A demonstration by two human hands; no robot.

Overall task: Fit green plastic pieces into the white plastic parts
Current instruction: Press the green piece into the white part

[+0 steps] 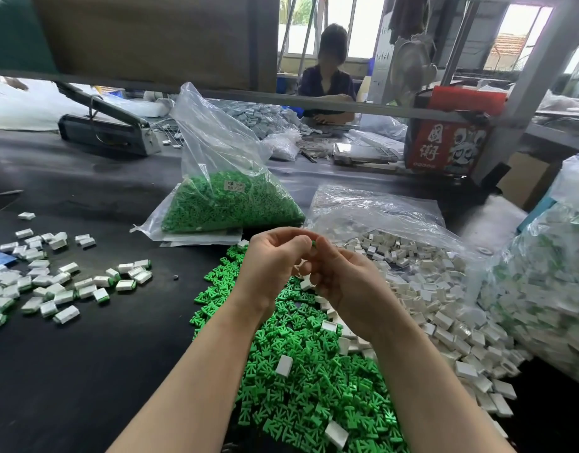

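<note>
Green plastic pieces (314, 380) lie heaped on the black table (85, 371); white plastic parts (445, 305) spread beside that heap. Above it, left hand (275, 263) and right hand (343, 282) curl together, pinching one green piece (313, 244).
</note>
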